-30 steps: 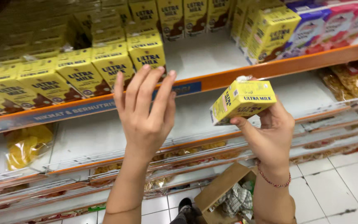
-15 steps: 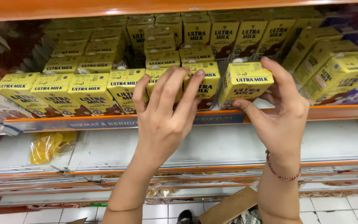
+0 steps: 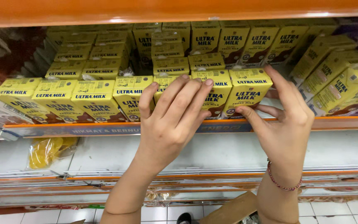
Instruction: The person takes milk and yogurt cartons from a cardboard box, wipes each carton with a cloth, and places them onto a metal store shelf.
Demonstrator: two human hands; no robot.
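Observation:
A shelf (image 3: pixel 104 127) with an orange front edge holds rows of yellow milk cartons (image 3: pixel 92 97). My right hand (image 3: pixel 284 124) grips one yellow carton (image 3: pixel 247 91) at the front row's right end, thumb under its lower front and fingers on its right side. The carton stands on the shelf, touching its neighbour (image 3: pixel 217 93). My left hand (image 3: pixel 172 120) lies flat with spread fingers against the fronts of the cartons just left of it. A red thread bracelet (image 3: pixel 282 184) circles my right wrist.
More yellow cartons (image 3: pixel 340 83) lean at an angle on the right of the shelf. The white shelf below holds a yellow plastic packet (image 3: pixel 48 150) at the left. A cardboard box flap (image 3: pixel 233 209) shows near the tiled floor below.
My right hand lifted the carton from below the shelf edge up onto the shelf and set it into the front row. My left hand moved up against the neighbouring cartons.

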